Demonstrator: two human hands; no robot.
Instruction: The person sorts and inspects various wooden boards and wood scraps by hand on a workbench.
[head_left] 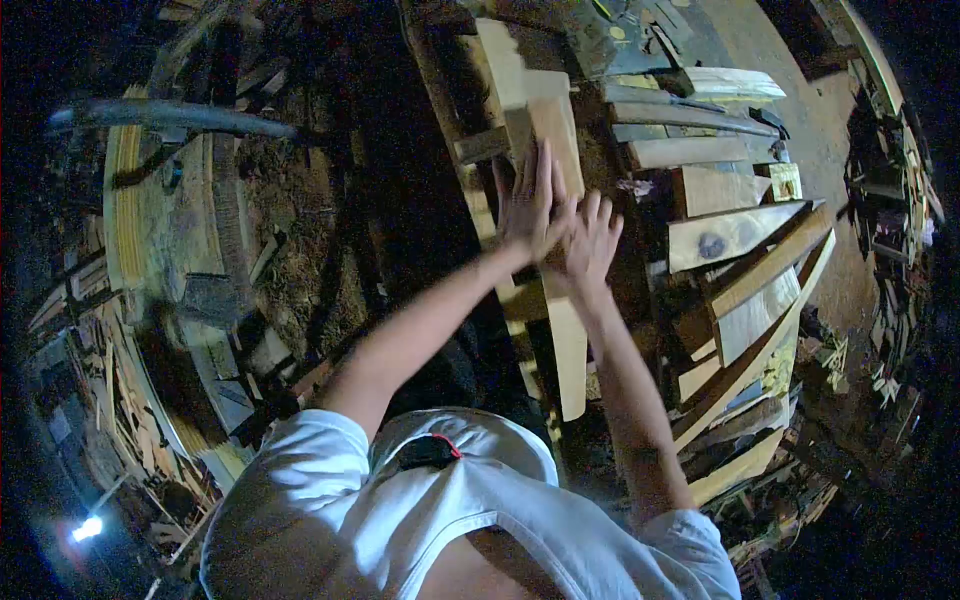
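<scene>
My left hand (527, 207) lies with its fingers stretched out over the near end of a short wooden block (553, 125). Just to its right, my right hand (591, 238) has its fingers extended and apart, and the two hands overlap at the thumbs. Beneath them runs a long pale board (568, 355), pointing away from my body, its middle hidden by my hands. Another light plank (500, 62) lies at the far end, beside the block. A small wood offcut (481, 145) sits left of my left fingertips.
On the right, many cut wood pieces are piled, among them a knotted wedge (735, 238) and a long strip (765, 345). A curved-handled tool (690, 116) lies above them. To the left are a grey pipe (185, 117) and stacked planks (125, 200). A lamp (88, 528) shines at lower left.
</scene>
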